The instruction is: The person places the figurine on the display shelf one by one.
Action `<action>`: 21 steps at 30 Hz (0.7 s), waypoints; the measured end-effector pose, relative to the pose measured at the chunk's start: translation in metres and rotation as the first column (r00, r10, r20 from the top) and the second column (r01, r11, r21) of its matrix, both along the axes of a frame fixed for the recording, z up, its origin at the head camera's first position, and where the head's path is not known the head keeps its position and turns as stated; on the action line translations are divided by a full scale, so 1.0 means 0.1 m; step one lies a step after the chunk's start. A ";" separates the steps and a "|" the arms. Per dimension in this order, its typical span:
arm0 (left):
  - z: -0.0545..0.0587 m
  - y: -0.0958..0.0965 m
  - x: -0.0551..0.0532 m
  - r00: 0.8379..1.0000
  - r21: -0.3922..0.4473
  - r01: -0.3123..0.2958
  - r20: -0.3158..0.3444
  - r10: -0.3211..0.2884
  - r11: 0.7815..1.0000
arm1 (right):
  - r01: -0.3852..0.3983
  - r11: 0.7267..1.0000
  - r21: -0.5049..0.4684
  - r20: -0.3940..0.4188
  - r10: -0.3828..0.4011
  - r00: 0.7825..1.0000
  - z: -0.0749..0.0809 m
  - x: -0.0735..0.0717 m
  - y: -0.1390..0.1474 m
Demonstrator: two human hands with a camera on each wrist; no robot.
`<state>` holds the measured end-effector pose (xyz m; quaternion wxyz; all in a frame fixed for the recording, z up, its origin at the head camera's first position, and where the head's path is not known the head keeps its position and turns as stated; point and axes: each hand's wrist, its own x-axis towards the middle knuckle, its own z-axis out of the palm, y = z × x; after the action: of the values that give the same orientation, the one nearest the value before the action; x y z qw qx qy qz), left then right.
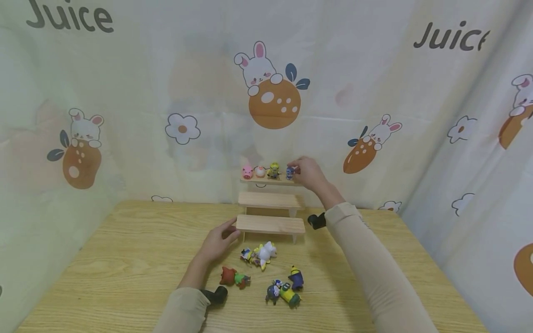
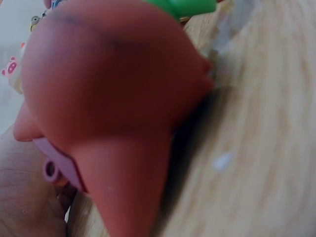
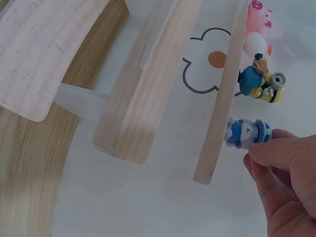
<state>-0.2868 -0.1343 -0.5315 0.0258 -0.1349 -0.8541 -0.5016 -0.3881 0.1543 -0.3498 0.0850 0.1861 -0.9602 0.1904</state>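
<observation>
My right hand [image 1: 310, 173] is at the right end of the top step [image 1: 270, 181] of a wooden tiered stand. Its thumb and fingers pinch a small blue-and-white figurine [image 3: 249, 133] by its hat, with the figurine's feet at the step. To its left on that step stand a yellow minion figurine [image 1: 274, 170], a round white figurine [image 1: 260, 171] and a pink pig figurine [image 1: 247, 172]. My left hand [image 1: 217, 241] rests with its fingertips at the left end of the lowest step [image 1: 270, 224]. A red-headed figurine [image 2: 108, 79] fills the left wrist view.
In front of the stand, a white-and-yellow figurine [image 1: 265, 252] lies beside a small one. Nearer me lie a blue-clad minion figurine [image 1: 296, 278], a green-and-yellow figurine [image 1: 289, 294] and a dark blue one [image 1: 272, 292]. A printed curtain [image 1: 208, 83] hangs behind the wooden table [image 1: 125, 259].
</observation>
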 end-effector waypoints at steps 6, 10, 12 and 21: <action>-0.01 -0.01 -0.01 1.000 0.004 -0.003 0.009 0.003 1.000 | -0.022 0.991 -0.135 -0.065 0.014 0.998 0.01 0.14 0.05; -0.02 0.00 -0.01 1.000 0.002 -0.008 0.001 0.008 1.000 | -0.073 0.961 -0.268 -0.104 0.047 0.994 -0.05 0.39 0.06; -0.03 0.00 -0.02 1.000 -0.002 -0.016 0.007 0.016 1.000 | -0.098 0.950 -0.297 -0.107 0.068 0.992 -0.09 0.53 0.05; -0.05 0.01 -0.04 1.000 0.007 -0.019 0.020 0.019 1.000 | -0.193 0.960 -0.204 0.048 0.206 0.977 -0.42 1.18 0.07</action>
<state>-0.2903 -0.1333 -0.5361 0.0225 -0.1214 -0.8539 -0.5056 -0.2703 0.1614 -0.3923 0.0505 0.2659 -0.9152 0.2987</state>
